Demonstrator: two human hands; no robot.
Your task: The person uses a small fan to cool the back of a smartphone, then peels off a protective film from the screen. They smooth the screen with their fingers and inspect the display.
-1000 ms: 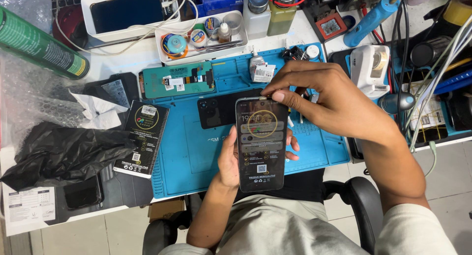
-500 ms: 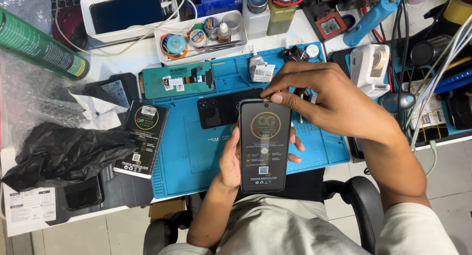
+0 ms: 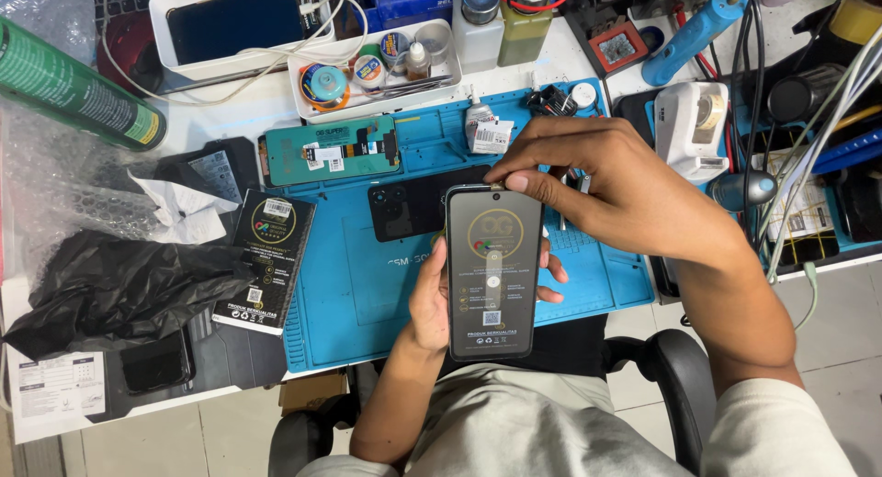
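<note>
My left hand (image 3: pixel 432 298) holds a dark smartphone (image 3: pixel 493 273) upright from behind, its screen covered by a printed protective film. My right hand (image 3: pixel 597 178) reaches over from the right and pinches the top edge of the phone with thumb and forefinger. Both hands hover over the front edge of a blue work mat (image 3: pixel 367 284). On the mat behind the phone lies a black phone back (image 3: pixel 409 210) with camera holes, partly hidden by the phone I hold. A teal display panel (image 3: pixel 331 151) with a flex cable lies further back.
A black printed box (image 3: pixel 268 261) overlaps the mat's left edge beside a black plastic bag (image 3: pixel 110 289) and bubble wrap (image 3: pixel 55 197). A white tray (image 3: pixel 386 68) holds small bottles and tape rolls. A white device (image 3: pixel 689 128), cables and a blue tool (image 3: pixel 694 36) crowd the right.
The phone has shifted slightly right and toward me in my left hand. My right hand's fingertips stay at its top edge.
</note>
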